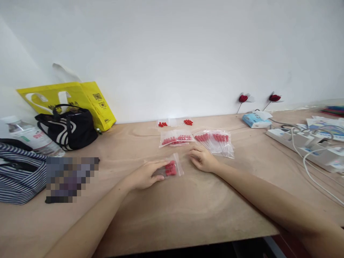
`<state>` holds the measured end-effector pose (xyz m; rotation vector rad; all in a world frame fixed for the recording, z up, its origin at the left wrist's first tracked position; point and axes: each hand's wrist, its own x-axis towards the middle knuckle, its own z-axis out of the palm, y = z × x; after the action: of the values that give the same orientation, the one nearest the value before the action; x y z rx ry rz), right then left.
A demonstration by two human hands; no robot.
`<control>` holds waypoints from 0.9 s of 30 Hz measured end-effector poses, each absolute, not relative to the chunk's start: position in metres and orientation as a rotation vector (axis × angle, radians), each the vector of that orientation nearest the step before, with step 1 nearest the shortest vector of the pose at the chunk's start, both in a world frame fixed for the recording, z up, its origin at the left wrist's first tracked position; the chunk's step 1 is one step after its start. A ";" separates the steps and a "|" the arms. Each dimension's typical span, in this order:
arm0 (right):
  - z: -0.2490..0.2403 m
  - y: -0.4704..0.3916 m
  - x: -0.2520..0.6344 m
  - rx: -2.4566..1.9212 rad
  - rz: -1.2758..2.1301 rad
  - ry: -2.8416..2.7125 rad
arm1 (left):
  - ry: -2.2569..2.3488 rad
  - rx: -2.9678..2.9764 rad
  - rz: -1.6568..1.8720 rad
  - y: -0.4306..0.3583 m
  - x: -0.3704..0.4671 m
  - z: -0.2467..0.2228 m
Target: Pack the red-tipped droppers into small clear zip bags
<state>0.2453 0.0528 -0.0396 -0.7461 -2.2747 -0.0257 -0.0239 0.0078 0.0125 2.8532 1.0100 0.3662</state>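
My left hand [146, 175] has its thumb and fingers around a small clear zip bag [179, 165] lying on the wooden table. Red-headed pieces [171, 168] show inside that bag; their other ends are under my hand. Loosely curled, my right hand [203, 158] rests on the table to the right, apart from this bag, with nothing visible in it. Just beyond it lies a clear bag of red-headed white sticks [219, 143]. Another clear bag with red pieces [176, 138] is to its left.
Two small groups of red pieces [162, 124] lie near the wall on clear plastic. At left stand a yellow bag [99, 107], a black bag [77, 130], a bottle [32, 136] and a striped bag [21, 175]. At right are tissues [256, 120], a power strip with cables [301, 143] and two red flowers [243, 98].
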 end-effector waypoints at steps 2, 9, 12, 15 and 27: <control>-0.039 0.045 0.252 -0.729 0.030 -2.295 | 0.809 2.909 0.326 0.013 -0.015 0.013; -0.036 0.031 0.273 -0.704 0.218 -2.319 | 0.933 2.973 0.714 0.041 0.019 -0.006; -0.033 0.024 0.279 -0.718 0.287 -2.348 | 1.059 2.751 0.988 0.036 0.023 -0.014; -0.028 0.019 0.277 -0.791 0.307 -2.356 | 1.047 2.664 0.977 0.020 0.023 -0.015; -0.031 0.010 0.239 -1.183 0.219 -2.141 | 1.140 2.706 0.877 0.012 0.041 -0.020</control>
<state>0.2391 0.0100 -0.0311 -1.1828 -2.1407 0.2192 0.0414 0.0120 -0.0203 2.7055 1.1401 0.8765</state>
